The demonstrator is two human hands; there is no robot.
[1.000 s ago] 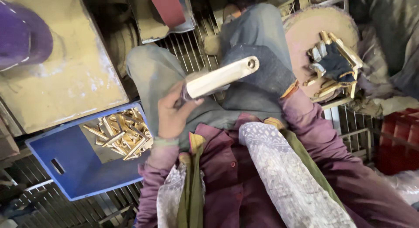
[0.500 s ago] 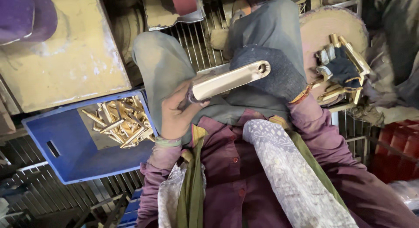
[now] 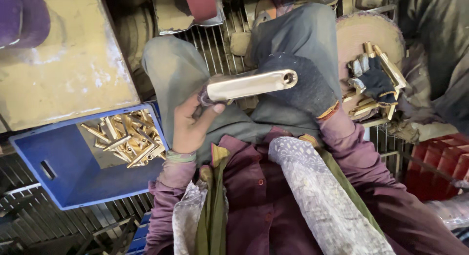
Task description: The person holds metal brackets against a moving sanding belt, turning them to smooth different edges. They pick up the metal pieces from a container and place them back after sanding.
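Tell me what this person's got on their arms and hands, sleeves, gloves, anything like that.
Both arms are in maroon long sleeves. The left hand is bare, with a thin band at the wrist. The right hand wears a dark knit glove with pale, worn fingertips, and an orange edge shows at that cuff.

Soft, even daylight falls from above, leaving a pale sheen on the metal handle [image 3: 250, 85] and glints on the brass pieces [image 3: 128, 138] in the blue crate [image 3: 73, 181], while corners sink into dim shadow, slightly soft and stretched.
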